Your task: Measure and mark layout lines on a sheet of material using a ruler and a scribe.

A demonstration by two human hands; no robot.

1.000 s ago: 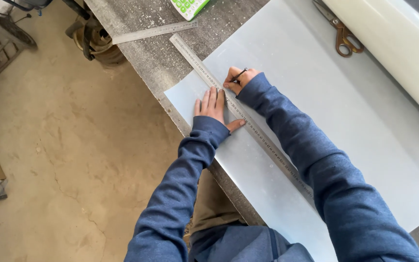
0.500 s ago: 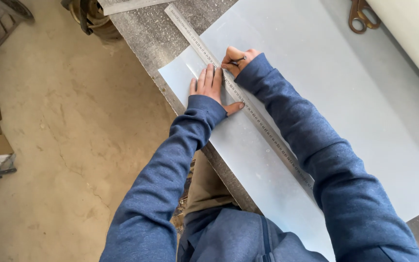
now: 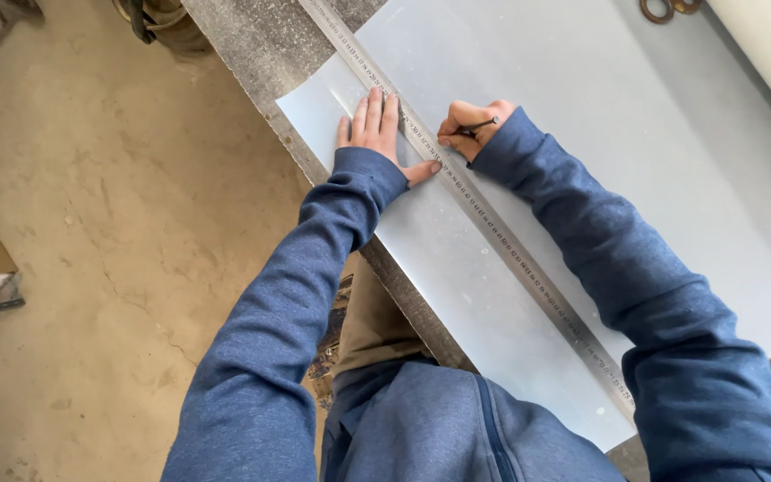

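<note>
Since earlier: right hand (image 3: 470,127) slid nearer along long steel ruler (image 3: 466,192), pinching thin dark pencil (image 3: 479,127) | left hand (image 3: 377,134) flat, fingers together, pressing ruler, upper centre | smooth pale-blue sheet (image 3: 600,134) on rough grey table (image 3: 261,45)

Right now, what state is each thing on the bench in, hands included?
Left hand: open, flat, pressing the ruler and sheet down.
Right hand: closed around a pencil.
Pencil: held, tip at the ruler's far edge.
Metal ruler: lying flat diagonally across the sheet.
Pale sheet: spread flat on the bench, corner overhanging the edge.
Scissors: lying on the sheet, only the handles in view.
</note>
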